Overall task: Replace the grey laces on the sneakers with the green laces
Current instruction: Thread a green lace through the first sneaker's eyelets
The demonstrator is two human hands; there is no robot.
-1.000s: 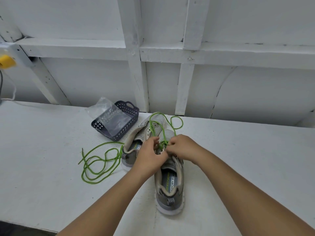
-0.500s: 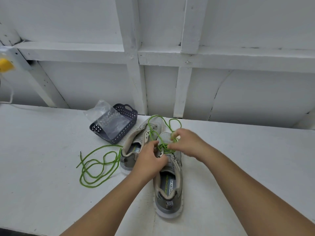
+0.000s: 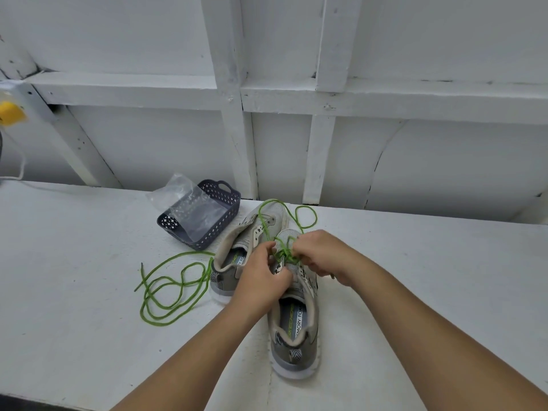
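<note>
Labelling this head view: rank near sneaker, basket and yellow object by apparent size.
1. Near sneaker, though nearness to the camera inflates it.
2. Basket.
3. Yellow object, cut off by the frame edge.

Two bare forearms without sleeves, left hand (image 3: 261, 280) and right hand (image 3: 323, 256) without rings or gloves

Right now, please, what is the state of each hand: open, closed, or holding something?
Left hand: closed, pinching the green lace on the near sneaker.
Right hand: closed, gripping the same green lace.
</note>
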